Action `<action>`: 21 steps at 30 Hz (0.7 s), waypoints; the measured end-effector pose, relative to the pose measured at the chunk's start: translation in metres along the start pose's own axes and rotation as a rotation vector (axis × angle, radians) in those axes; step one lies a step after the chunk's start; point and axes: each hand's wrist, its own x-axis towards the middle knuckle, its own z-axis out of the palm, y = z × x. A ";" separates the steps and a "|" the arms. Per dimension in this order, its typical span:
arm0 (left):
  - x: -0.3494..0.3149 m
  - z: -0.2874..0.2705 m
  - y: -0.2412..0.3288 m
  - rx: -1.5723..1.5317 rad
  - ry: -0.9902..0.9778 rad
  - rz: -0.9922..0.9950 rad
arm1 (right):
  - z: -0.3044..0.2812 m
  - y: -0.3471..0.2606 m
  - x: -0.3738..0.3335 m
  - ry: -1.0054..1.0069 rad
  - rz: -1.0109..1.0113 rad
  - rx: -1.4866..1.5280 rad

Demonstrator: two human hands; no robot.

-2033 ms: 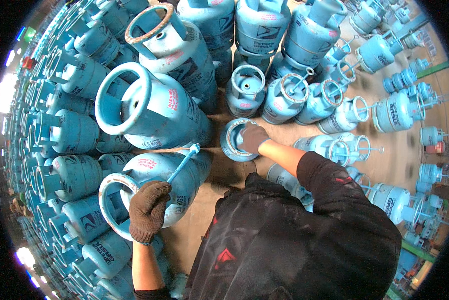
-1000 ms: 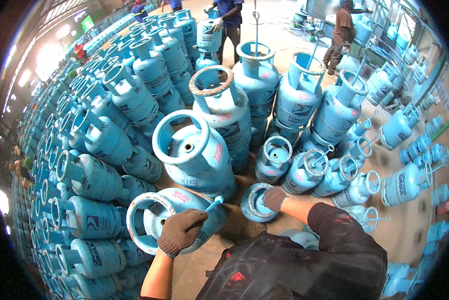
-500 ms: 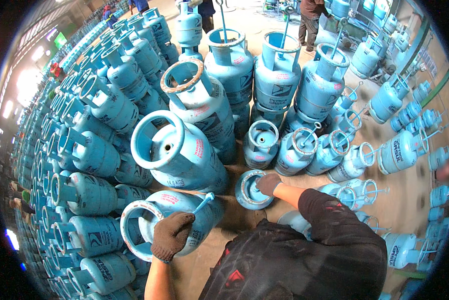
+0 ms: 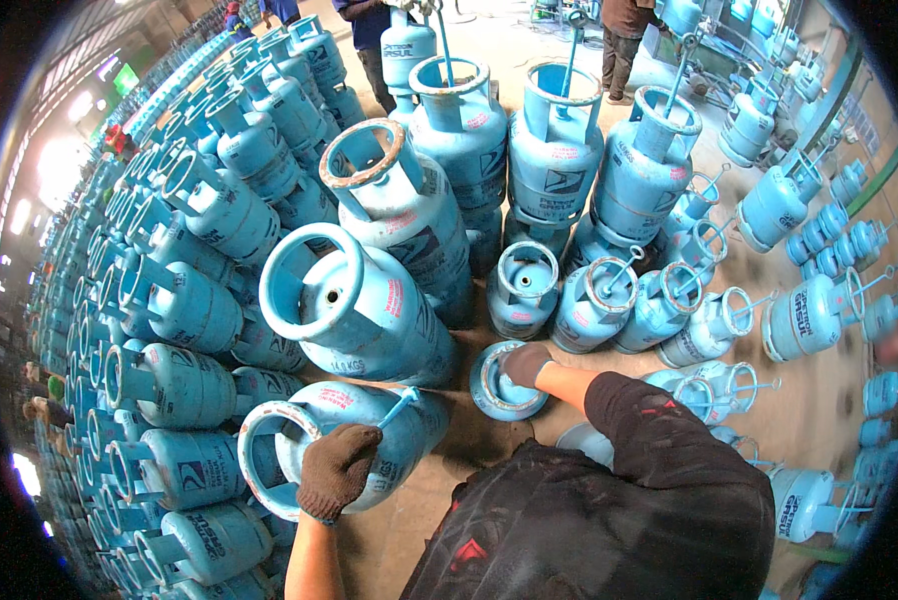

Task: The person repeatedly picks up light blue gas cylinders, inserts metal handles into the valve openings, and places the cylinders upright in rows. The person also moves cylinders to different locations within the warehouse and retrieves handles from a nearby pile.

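My left hand (image 4: 337, 472), in a brown knit glove, is closed around a light blue metal rod (image 4: 399, 408). That rod slants up and right across a large blue gas cylinder (image 4: 409, 440), and the hand sits beside its collar. My right hand (image 4: 526, 366), gloved the same way, reaches into the collar of a small gas cylinder (image 4: 510, 405) standing on the floor. Its fingers look curled, but their tips and whatever they grip are hidden inside the collar. Just beyond my left hand stands another large cylinder (image 4: 389, 325) with an open valve hole on top.
Stacked cylinders (image 4: 199, 395) crowd my left side. Ahead stand tall cylinders (image 4: 557, 165), some with rods upright in their collars. Small cylinders (image 4: 594, 310) line the right. One person (image 4: 364, 45) handles a cylinder at the back; another person (image 4: 619, 50) stands farther right.
My right hand has shifted slightly left within the small cylinder's collar. My left hand and its rod have moved a little left. At the back, a person has come further into view beside a cylinder.
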 end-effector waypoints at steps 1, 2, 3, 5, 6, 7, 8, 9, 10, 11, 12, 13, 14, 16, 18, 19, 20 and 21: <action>0.000 0.000 0.000 0.013 -0.004 -0.009 | -0.003 0.004 0.002 -0.010 0.045 0.094; 0.001 0.000 0.000 0.037 -0.012 -0.021 | -0.006 0.006 0.002 -0.053 -0.039 0.010; 0.001 0.001 0.001 0.018 -0.004 -0.020 | -0.010 0.008 -0.002 -0.136 -0.144 -0.064; 0.000 0.000 0.001 0.020 0.014 -0.015 | -0.019 0.007 -0.016 -0.267 -0.001 0.021; 0.000 0.000 0.002 0.021 0.018 -0.021 | -0.025 0.004 -0.025 -0.151 0.137 0.146; 0.000 0.001 0.003 0.027 0.028 -0.024 | -0.031 0.003 -0.034 -0.134 0.039 0.006; 0.000 0.001 0.004 0.042 0.030 -0.022 | -0.037 0.000 -0.040 -0.154 -0.069 -0.118; 0.001 0.001 0.005 0.032 0.024 -0.040 | -0.043 -0.002 -0.043 -0.192 -0.079 -0.121; 0.001 0.001 0.006 0.033 0.017 -0.049 | -0.046 -0.004 -0.044 -0.227 -0.086 -0.124; 0.002 0.001 0.007 0.041 0.017 -0.054 | -0.048 -0.007 -0.042 -0.191 -0.077 -0.119; 0.002 0.000 0.008 0.041 0.009 -0.059 | -0.048 -0.009 -0.038 -0.204 -0.018 -0.026; 0.002 0.000 0.008 0.047 0.005 -0.061 | -0.045 -0.012 -0.032 -0.148 0.058 0.076; 0.003 0.000 0.008 0.059 0.004 -0.062 | -0.039 -0.014 -0.027 -0.111 0.122 0.188; 0.003 0.001 0.008 0.046 0.005 -0.059 | -0.022 -0.019 -0.018 -0.196 0.072 0.095; 0.003 0.002 0.007 0.052 0.017 -0.051 | -0.006 -0.022 -0.017 -0.154 0.016 -0.012; 0.002 0.002 0.007 0.059 0.027 -0.044 | 0.002 -0.024 -0.020 0.067 0.142 0.160; 0.003 0.004 0.006 0.062 0.036 -0.031 | 0.009 -0.024 -0.023 0.101 0.022 0.059; 0.003 0.004 0.005 0.011 0.026 -0.045 | 0.012 -0.019 -0.025 0.052 -0.093 -0.026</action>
